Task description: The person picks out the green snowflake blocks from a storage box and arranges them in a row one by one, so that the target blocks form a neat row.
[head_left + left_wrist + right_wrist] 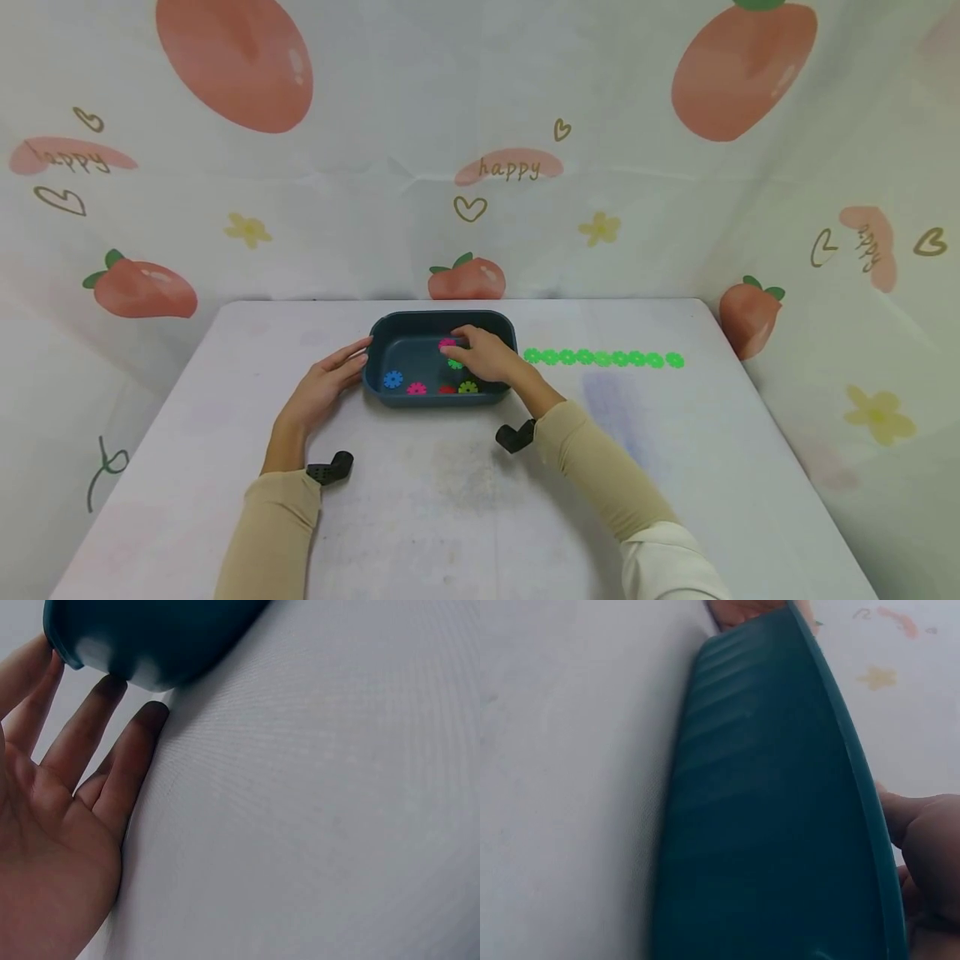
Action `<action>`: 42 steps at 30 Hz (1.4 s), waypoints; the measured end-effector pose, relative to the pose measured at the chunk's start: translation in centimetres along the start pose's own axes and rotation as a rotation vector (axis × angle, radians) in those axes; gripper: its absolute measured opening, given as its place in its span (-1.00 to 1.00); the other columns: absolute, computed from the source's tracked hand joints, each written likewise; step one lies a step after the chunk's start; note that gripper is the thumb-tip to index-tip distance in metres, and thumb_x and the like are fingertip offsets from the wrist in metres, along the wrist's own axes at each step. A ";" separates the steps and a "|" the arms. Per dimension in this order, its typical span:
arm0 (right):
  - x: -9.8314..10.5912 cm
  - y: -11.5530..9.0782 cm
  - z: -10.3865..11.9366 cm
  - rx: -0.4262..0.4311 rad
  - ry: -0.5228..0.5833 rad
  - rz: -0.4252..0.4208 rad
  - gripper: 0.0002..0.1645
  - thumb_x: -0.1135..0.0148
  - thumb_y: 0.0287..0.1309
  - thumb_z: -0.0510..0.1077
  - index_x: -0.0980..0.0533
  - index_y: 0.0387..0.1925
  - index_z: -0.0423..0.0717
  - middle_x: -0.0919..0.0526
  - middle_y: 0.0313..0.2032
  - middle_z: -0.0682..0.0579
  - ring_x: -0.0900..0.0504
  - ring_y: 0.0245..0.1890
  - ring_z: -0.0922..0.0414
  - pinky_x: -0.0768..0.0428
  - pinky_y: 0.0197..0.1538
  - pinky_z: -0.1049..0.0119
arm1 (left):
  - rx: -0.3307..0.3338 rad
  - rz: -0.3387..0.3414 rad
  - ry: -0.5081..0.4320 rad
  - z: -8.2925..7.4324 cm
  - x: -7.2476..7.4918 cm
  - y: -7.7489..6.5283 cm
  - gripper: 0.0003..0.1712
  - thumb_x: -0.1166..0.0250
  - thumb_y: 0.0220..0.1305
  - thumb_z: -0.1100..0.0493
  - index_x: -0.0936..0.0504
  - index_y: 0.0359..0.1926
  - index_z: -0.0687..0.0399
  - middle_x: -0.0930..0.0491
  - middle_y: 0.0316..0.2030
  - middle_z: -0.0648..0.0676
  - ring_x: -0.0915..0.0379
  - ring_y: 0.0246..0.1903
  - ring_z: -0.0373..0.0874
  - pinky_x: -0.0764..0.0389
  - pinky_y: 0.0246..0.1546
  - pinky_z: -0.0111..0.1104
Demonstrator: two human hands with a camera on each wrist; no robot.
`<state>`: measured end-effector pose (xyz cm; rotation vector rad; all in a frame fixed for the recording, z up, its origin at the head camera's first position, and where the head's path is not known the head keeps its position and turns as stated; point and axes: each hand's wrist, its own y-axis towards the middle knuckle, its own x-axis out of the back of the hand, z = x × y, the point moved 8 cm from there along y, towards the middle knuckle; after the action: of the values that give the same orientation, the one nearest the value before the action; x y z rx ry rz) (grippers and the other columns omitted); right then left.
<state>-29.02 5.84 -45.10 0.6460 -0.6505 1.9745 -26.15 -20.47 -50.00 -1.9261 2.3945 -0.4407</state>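
A dark teal plastic basin (435,401) stands on the table, holding several small snowflake-shaped plastic discs. My left hand (317,394) is at its left end, straight fingertips resting against the outer wall, as the left wrist view also shows. Over the basin's right end reaches my right hand (487,354), thumb and forefinger parted around a pink disc (447,343). A green disc (455,364) shows just below that thumb. Nearer the front wall lie a blue disc (393,379), another pink disc (416,388), a red disc (447,390) and a yellow-green disc (468,387).
Right of the basin, several bright green discs (603,358) form a straight row on the white table (420,517). A cloth backdrop (360,208) printed with fruit rises behind and along the sides. A black wrist camera (514,436) sits by each sleeve cuff.
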 end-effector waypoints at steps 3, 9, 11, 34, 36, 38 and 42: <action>0.0 0.1 -0.1 -0.009 0.050 0.004 -0.26 -0.08 0.48 0.23 -0.33 0.45 -0.13 -0.51 0.37 -0.13 -0.49 0.37 -0.04 -0.47 0.43 -0.03 | 0.001 0.001 0.005 -0.1 0.0 0.0 -0.26 -0.24 0.40 -0.26 -0.33 0.52 -0.28 -0.29 0.53 0.00 -0.49 0.17 -0.55 -0.47 0.18 -0.67; -0.4 0.1 0.3 -0.028 0.204 0.023 -0.31 -0.03 0.49 0.25 -0.39 0.39 -0.12 -0.58 0.28 -0.10 -0.55 0.25 -0.01 -0.51 0.39 -0.01 | -0.002 -0.007 0.004 -0.1 0.1 0.1 -0.25 -0.25 0.39 -0.27 -0.34 0.51 -0.27 -0.29 0.53 0.00 -0.49 0.17 -0.55 -0.48 0.18 -0.66; -0.5 0.2 0.4 -0.038 0.265 0.028 -0.33 -0.03 0.50 0.24 -0.41 0.36 -0.12 -0.60 0.23 -0.10 -0.56 0.19 -0.02 -0.53 0.35 0.01 | -0.003 -0.005 -0.002 0.0 0.1 0.2 -0.26 -0.26 0.39 -0.26 -0.34 0.51 -0.27 -0.29 0.53 0.01 -0.49 0.17 -0.55 -0.48 0.18 -0.66; -2.0 1.8 -0.4 -0.008 0.130 0.021 -0.45 -0.37 0.31 0.02 -0.52 0.21 -0.17 -0.66 -0.06 -0.06 -0.59 -0.11 0.10 -0.62 0.02 0.26 | -0.011 -0.005 -0.027 0.1 0.0 0.3 -0.28 -0.24 0.42 -0.22 -0.33 0.52 -0.23 -0.32 0.51 0.05 -0.50 0.17 -0.53 -0.49 0.17 -0.66; -2.2 2.0 -0.4 -0.007 0.121 0.030 -0.49 -0.39 0.28 -0.03 -0.55 0.17 -0.17 -0.65 -0.12 -0.02 -0.56 -0.12 0.12 -0.59 0.01 0.29 | -0.010 -0.008 -0.023 0.0 0.0 0.3 -0.28 -0.24 0.43 -0.22 -0.34 0.52 -0.23 -0.32 0.51 0.05 -0.50 0.17 -0.54 -0.49 0.16 -0.66; -2.4 2.1 -0.4 -0.011 0.122 0.036 -0.53 -0.42 0.25 -0.08 -0.57 0.13 -0.18 -0.64 -0.14 -0.02 -0.54 -0.13 0.13 -0.58 0.02 0.29 | -0.009 -0.014 -0.022 0.0 0.1 0.2 -0.29 -0.24 0.43 -0.21 -0.34 0.52 -0.23 -0.33 0.50 0.05 -0.51 0.16 -0.53 -0.49 0.15 -0.66; -2.8 2.5 -0.5 -0.003 0.084 0.044 -0.58 -0.46 0.20 -0.12 -0.62 0.06 -0.19 -0.67 -0.10 -0.04 -0.56 -0.10 0.12 -0.59 0.09 0.26 | -0.009 -0.023 -0.032 0.1 0.2 0.2 -0.31 -0.24 0.44 -0.18 -0.35 0.51 -0.21 -0.36 0.49 0.06 -0.53 0.13 -0.53 -0.50 0.14 -0.66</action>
<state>-30.09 3.44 -47.76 0.5483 -0.6213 2.0289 -26.34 -20.61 -50.09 -1.9508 2.3619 -0.3979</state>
